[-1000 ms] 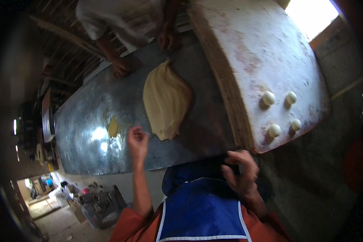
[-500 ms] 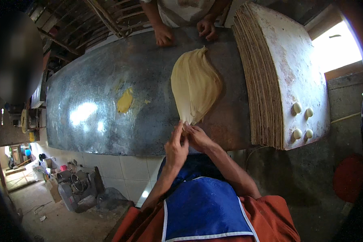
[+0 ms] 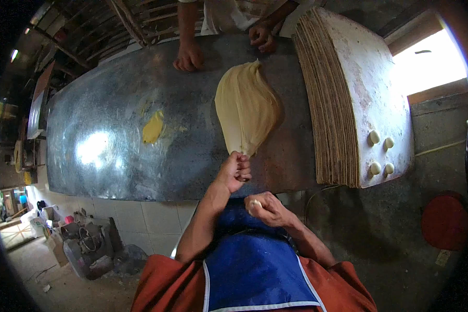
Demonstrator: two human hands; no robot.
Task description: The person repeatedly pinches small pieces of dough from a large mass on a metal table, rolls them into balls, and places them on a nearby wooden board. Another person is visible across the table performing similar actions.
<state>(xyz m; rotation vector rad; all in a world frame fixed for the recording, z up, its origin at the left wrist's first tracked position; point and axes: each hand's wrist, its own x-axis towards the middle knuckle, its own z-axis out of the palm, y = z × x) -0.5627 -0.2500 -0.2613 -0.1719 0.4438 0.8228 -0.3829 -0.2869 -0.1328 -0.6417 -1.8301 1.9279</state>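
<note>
A long, folded sheet of pale dough [image 3: 247,106] lies on the dark metal table [image 3: 88,104]. My left hand [image 3: 235,169] is closed around its narrow near end. Lower and to the right, at the table's front edge, my right hand [image 3: 268,210] is closed on a small pale piece of dough [image 3: 254,206], apart from the big sheet. A yellow greasy patch [image 3: 153,127] is on the metal to the left of the dough.
A co-worker's hands [image 3: 189,56] rest at the table's far edge. On the right stands a thick stack of worn boards [image 3: 338,78] with several small white rounds [image 3: 374,137] on top. A red round object [image 3: 442,221] is at lower right, clutter [image 3: 83,249] at lower left.
Both my hands came to the dough's near end; since then the right has pulled away down and right with a small piece, while the left stays closed on the end.
</note>
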